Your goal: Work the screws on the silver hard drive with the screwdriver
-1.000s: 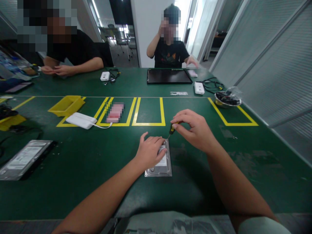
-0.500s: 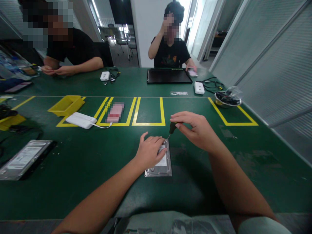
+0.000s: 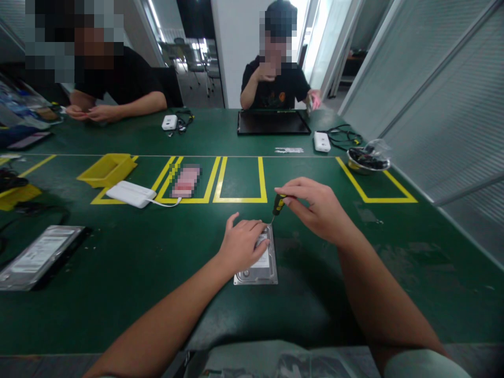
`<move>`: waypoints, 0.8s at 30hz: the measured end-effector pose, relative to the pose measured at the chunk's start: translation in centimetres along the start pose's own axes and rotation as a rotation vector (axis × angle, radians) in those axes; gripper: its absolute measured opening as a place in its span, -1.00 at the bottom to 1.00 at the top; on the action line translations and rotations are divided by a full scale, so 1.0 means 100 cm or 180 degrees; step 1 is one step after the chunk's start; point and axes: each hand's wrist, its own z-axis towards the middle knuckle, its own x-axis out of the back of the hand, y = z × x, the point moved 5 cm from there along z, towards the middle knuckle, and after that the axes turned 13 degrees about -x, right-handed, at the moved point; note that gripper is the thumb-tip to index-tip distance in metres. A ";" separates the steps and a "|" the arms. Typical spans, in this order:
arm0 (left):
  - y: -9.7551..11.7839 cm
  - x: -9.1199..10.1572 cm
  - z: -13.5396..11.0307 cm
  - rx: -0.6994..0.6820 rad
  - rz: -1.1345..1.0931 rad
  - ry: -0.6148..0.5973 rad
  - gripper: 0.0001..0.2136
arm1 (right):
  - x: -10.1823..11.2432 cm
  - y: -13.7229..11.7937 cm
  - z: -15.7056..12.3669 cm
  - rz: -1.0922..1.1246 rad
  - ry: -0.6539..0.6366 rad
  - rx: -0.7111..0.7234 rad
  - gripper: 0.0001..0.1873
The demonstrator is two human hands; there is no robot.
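A silver hard drive (image 3: pixel 265 274) with a white label lies on the green table in front of me. My left hand (image 3: pixel 244 242) rests palm down across it, fingers stretched and spread, covering much of its upper left side. Above the drive's far right corner, my right hand (image 3: pixel 311 207) pinches a small screwdriver (image 3: pixel 279 205) with a black and yellow handle. The screwdriver stands slightly tilted, its thin tip at that corner near my left fingertips. Whether a screw sits under the tip is too small to make out.
Another hard drive (image 3: pixel 43 257) lies at the left. Beyond are a yellow bin (image 3: pixel 108 170), a white power bank (image 3: pixel 132 194) cabled to a phone (image 3: pixel 187 181), a metal bowl (image 3: pixel 368 163) and a black panel (image 3: pixel 273 123). Two people sit across the table.
The screwdriver handle has turned in my right fingers, showing more yellow. My left hand and the drive have stayed put. The person opposite has lowered one hand and lifted a phone-like object.
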 end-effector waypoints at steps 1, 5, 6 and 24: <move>0.000 0.000 0.000 -0.0004 -0.0002 -0.0003 -0.71 | 0.000 0.000 0.000 -0.0019 0.0020 -0.0020 -0.77; 0.000 0.000 0.000 -0.0007 0.0011 -0.0008 -0.70 | -0.006 0.003 0.001 -0.0109 0.0183 -0.0171 -0.85; 0.000 0.000 0.000 -0.0003 0.0018 -0.0004 -0.70 | -0.007 0.005 0.002 -0.0135 0.0253 -0.0224 -0.85; 0.001 0.002 -0.001 -0.0017 0.0057 0.0031 -0.71 | -0.010 0.002 0.001 -0.0254 0.0464 -0.0238 -0.73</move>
